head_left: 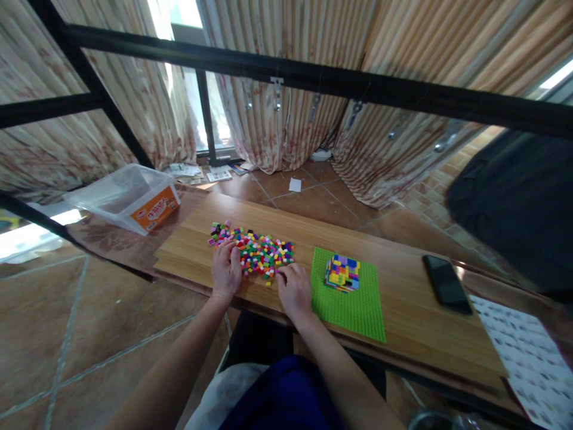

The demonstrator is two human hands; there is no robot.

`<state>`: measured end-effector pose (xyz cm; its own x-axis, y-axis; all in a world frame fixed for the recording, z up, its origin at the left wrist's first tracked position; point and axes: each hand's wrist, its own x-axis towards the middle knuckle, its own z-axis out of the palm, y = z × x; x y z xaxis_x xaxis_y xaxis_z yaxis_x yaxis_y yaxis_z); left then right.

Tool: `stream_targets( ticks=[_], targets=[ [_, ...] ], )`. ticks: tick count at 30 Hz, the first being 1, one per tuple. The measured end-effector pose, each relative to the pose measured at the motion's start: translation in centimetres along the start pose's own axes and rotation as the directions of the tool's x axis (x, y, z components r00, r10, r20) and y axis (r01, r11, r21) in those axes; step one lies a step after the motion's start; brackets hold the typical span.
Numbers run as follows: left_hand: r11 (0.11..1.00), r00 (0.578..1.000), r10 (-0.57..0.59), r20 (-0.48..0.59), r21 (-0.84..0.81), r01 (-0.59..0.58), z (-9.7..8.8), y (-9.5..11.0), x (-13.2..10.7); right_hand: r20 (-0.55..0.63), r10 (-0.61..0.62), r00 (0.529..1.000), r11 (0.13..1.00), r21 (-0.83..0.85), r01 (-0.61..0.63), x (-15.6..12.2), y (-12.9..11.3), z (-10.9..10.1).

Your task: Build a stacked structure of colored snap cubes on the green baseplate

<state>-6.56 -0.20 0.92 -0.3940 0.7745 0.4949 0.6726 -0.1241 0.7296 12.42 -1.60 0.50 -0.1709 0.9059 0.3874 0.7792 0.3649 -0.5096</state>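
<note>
A pile of several small coloured bricks (257, 248) lies spread on a wooden table (403, 310). My left hand (225, 270) rests at the pile's left front edge, fingers curled down onto the bricks. My right hand (293, 288) sits at the pile's right front corner, fingers bent with the tips among the bricks. What either hand pinches is too small to see. To the right lies a green baseplate (358, 301) carrying a multicoloured block of stacked bricks (342, 272).
A black phone (446, 283) lies on the table to the right, next to a printed sheet (528, 352). A clear plastic box with an orange label (129, 200) stands at the far left. Black frame bars (313, 74) cross overhead; curtains hang behind.
</note>
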Motion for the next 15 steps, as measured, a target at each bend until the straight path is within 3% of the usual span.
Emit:
stream_targets(
  ticks=[9, 15],
  targets=[
    [1.0, 1.0, 0.012, -0.023, -0.018, -0.013, -0.1, 0.1, -0.1, -0.056, 0.025, 0.998, 0.994, 0.111, -0.019, 0.3, -0.6, -0.4],
    [0.999, 0.999, 0.008, -0.036, -0.036, -0.009, 0.0, -0.1, -0.2, 0.063, 0.017, 0.998, 0.997, 0.068, -0.021, 1.9, -1.2, 0.1]
  ],
)
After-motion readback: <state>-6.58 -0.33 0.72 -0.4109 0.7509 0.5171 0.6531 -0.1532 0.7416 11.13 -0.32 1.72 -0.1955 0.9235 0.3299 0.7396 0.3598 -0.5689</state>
